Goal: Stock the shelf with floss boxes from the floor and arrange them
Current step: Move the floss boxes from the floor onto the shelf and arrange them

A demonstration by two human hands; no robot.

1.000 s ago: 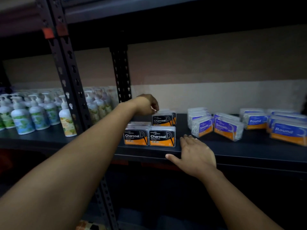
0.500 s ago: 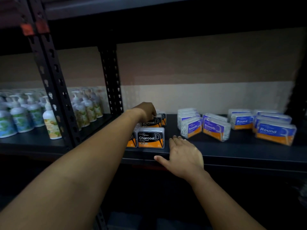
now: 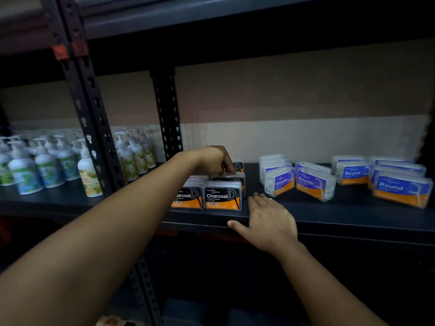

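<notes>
Charcoal floss boxes (image 3: 223,196) sit grouped at the shelf (image 3: 329,217) front. Left hand (image 3: 213,161) curls its grip over a rear box (image 3: 231,178); seat it square behind the front row. Right hand (image 3: 270,222) rests flat, fingers straight, holding nothing.

I have a single head-worn wide-angle view, facing forward and slightly down at the dark shelf (image 3: 329,222) from close range. Both forearms enter from the bottom edge. The upper shelf board crosses the top of frame, with perforated uprights (image 3: 94,118) at left.
</notes>
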